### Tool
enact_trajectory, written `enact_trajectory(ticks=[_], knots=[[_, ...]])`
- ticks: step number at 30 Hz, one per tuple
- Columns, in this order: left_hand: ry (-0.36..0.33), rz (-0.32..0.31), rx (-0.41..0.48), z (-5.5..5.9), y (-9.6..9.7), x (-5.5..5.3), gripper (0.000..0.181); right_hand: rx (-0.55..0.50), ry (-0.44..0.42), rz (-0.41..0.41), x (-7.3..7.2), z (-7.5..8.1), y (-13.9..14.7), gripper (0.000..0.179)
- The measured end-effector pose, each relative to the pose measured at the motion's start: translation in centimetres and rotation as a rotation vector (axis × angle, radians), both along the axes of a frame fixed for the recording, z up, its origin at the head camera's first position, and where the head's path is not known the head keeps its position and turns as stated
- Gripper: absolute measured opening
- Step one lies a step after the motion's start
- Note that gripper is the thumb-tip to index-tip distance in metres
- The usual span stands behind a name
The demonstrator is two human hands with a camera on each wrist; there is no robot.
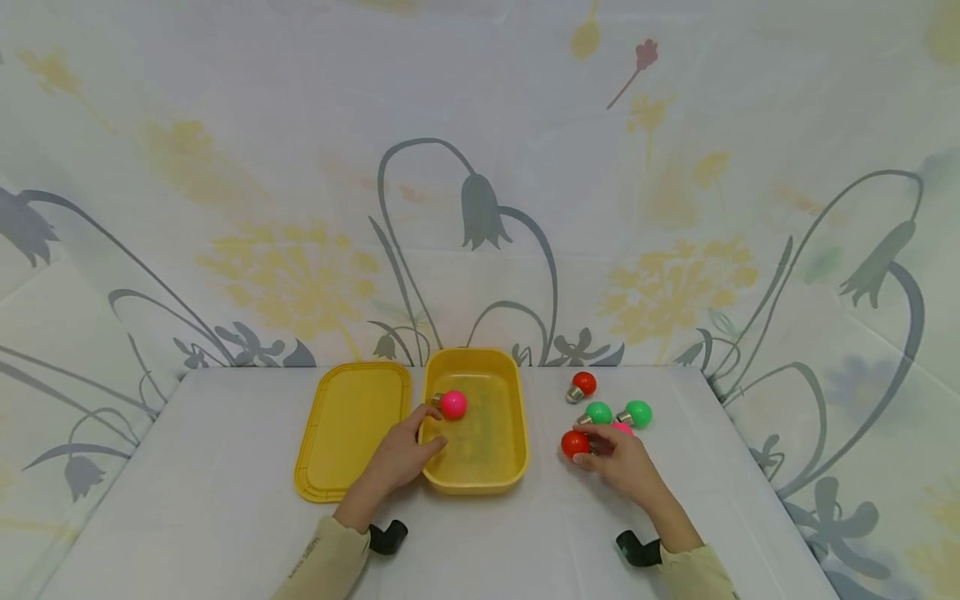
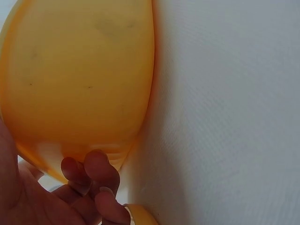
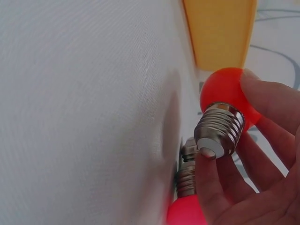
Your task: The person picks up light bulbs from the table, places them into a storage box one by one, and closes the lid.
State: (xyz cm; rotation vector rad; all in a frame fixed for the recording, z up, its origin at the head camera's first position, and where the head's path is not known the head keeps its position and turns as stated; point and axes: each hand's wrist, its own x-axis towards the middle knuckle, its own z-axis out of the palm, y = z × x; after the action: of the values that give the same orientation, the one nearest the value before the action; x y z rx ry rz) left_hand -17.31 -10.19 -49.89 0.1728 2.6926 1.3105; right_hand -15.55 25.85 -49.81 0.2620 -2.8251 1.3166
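My right hand (image 1: pixel 617 460) pinches a red light bulb (image 1: pixel 574 444) by its round glass. In the right wrist view the silver screw base (image 3: pixel 220 126) of that bulb points toward the camera, and the bulb is raised off the table. My left hand (image 1: pixel 401 454) grips the left side of a yellow plastic box (image 1: pixel 480 487), thumb over the rim. Its fingers (image 2: pixel 101 171) curl against the outer wall in the left wrist view. Inside the box, close to the left wall, lies a pink bulb (image 1: pixel 453 405).
Right of the box lie another red bulb (image 1: pixel 584 383), two green bulbs (image 1: pixel 598 412) and a pink bulb (image 1: pixel 622 427) partly hidden by my right hand. A flat yellow lid (image 1: pixel 356 425) lies left of the box. Behind the white table (image 1: pixel 495 550) hangs a flowered cloth (image 1: pixel 315 167).
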Motion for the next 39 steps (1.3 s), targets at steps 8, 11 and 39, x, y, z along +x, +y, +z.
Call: enact_trajectory(ticks=[8,11,39], knots=[[-0.001,-0.007,0.005,0.1,0.1,0.2,0.029,-0.005,-0.01,-0.018,0.2,0.2,-0.1,0.044],[-0.002,-0.009,0.007,0.2,0.1,0.2,0.029,-0.005,-0.027,-0.032,0.3,0.3,-0.2,0.044],[-0.028,0.015,0.018,0.1,0.3,0.2,0.033,-0.094,-0.003,0.019,0.0,0.8,-1.3,0.045]])
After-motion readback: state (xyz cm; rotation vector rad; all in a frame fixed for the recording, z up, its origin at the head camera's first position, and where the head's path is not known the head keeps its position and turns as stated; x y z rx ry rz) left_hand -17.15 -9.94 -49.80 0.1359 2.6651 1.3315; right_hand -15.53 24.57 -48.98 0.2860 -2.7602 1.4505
